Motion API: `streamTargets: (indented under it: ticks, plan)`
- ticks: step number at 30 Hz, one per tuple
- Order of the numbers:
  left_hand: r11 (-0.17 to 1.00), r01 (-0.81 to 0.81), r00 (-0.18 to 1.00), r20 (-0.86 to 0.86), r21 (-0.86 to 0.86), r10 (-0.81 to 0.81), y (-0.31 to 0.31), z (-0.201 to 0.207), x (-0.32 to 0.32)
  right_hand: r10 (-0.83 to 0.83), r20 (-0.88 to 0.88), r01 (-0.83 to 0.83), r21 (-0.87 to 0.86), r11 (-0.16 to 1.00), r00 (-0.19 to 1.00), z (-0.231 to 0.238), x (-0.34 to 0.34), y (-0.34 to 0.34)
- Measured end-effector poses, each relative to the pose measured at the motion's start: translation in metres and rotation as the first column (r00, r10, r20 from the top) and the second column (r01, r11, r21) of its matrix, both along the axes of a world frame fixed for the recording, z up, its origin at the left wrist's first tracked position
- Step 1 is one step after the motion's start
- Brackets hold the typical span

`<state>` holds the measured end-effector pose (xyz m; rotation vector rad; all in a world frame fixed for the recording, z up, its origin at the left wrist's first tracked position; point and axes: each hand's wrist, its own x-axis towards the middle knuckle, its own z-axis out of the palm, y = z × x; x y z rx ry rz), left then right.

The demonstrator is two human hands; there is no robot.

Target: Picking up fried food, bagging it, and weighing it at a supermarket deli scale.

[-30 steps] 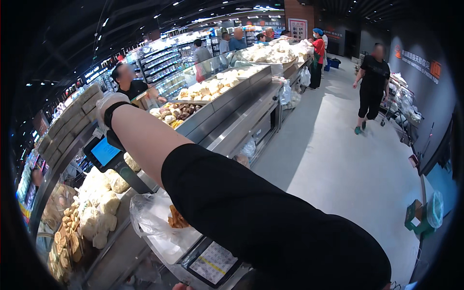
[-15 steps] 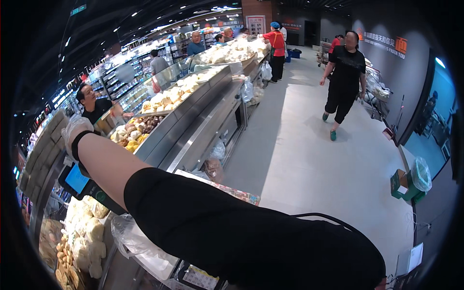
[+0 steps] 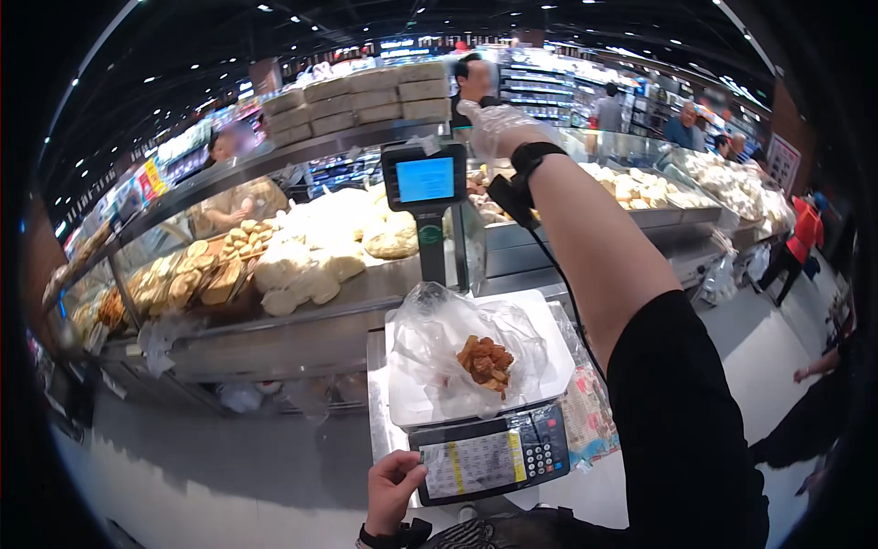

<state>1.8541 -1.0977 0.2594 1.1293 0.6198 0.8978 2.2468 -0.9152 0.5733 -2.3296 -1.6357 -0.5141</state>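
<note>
My right arm stretches far over the counter, and my right hand (image 3: 508, 130), in a clear plastic glove, is raised beside a person (image 3: 473, 80) across it; its fingers are blurred by the glove. My left hand (image 3: 393, 485), bare and curled with thumb near forefinger, rests by the left edge of the scale's key panel (image 3: 471, 462); nothing shows in it. On the white scale tray (image 3: 412, 389) lies a crumpled clear plastic bag (image 3: 422, 329), with brown fried-looking food (image 3: 487, 363) on it. Above the tray stands the scale's blue screen (image 3: 425, 179).
Piled flatbreads and pale buns (image 3: 311, 265) fill the glass-fronted counter on the left. More buns (image 3: 636, 188) lie in trays on the right. Stacked wrapped blocks (image 3: 366, 101) stand on the counter top. A cable hangs from my right wrist. A person in red (image 3: 805, 229) stands far right.
My view has swung left, from the aisle to the scale and counter. My left hand, the food and the tray have come into sight. My right arm stays outstretched.
</note>
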Motion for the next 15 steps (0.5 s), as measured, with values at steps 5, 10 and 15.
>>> streamTargets:
  ticks: [5, 10, 15]
  plan:
    - [0.992, -0.118, 0.992, -0.059, -0.048, 0.115, -0.015, 0.006, -0.007, 0.095, -0.007, -0.095, -0.077, 0.993, 0.995, -0.005, -0.026, 0.014]
    - [0.99, -0.099, 0.974, -0.193, 0.104, 0.118, 0.012, 0.0, 0.018, 0.234, 0.406, -0.391, 0.364, 0.845, 0.883, -0.04, 0.034, 0.026]
    - [0.979, -0.022, 0.962, -0.261, 0.202, 0.075, 0.032, 0.014, 0.031, 0.575, 0.338, -0.666, 0.34, 0.663, 0.745, -0.029, -0.052, -0.124]
